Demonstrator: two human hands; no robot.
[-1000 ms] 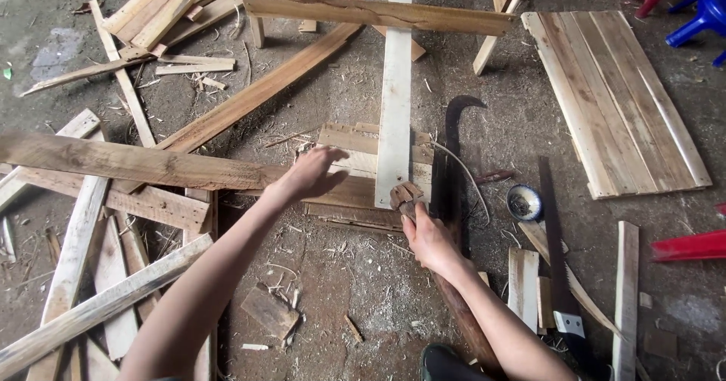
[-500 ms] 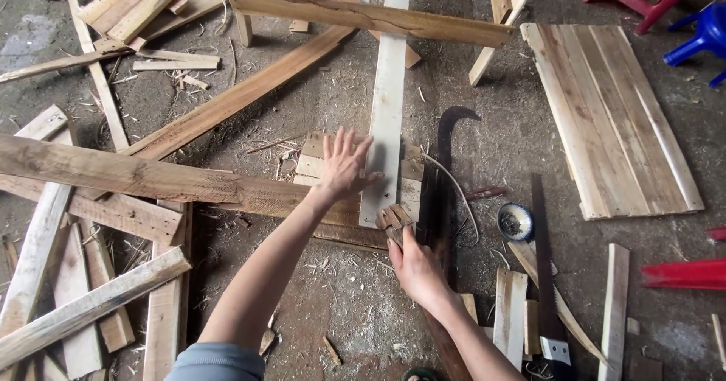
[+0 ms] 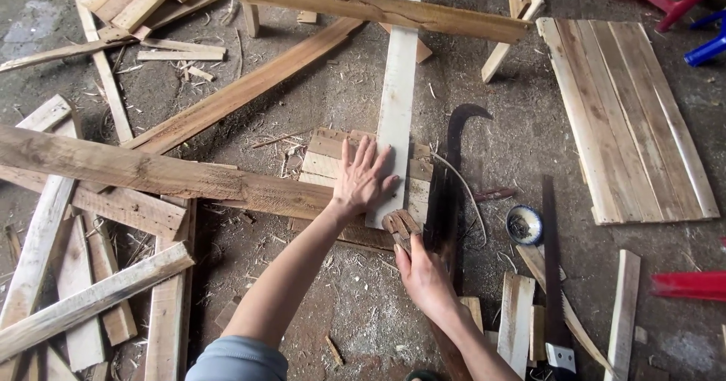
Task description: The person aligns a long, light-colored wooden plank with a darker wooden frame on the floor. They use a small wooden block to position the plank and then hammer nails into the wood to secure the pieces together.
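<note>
Left hand (image 3: 361, 178) lies flat with fingers spread on the pale plank (image 3: 395, 108) at the middle of the frame, holding nothing. Right hand (image 3: 423, 275), below it, grips a small wood block (image 3: 399, 222) at the plank's lower end. Just right lie a curved dark blade (image 3: 452, 171), a small round tin (image 3: 523, 224) and a handsaw (image 3: 552, 275). A slatted panel (image 3: 631, 116) fills the upper right.

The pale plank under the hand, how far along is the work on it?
Done: the pale plank lies across the small slatted panel. In hand: the left hand presses flat on the plank's near end, and the right hand touches a small wood block at that end. Left: the hooked blade and handsaw lie untouched; no fastening shows.
</note>
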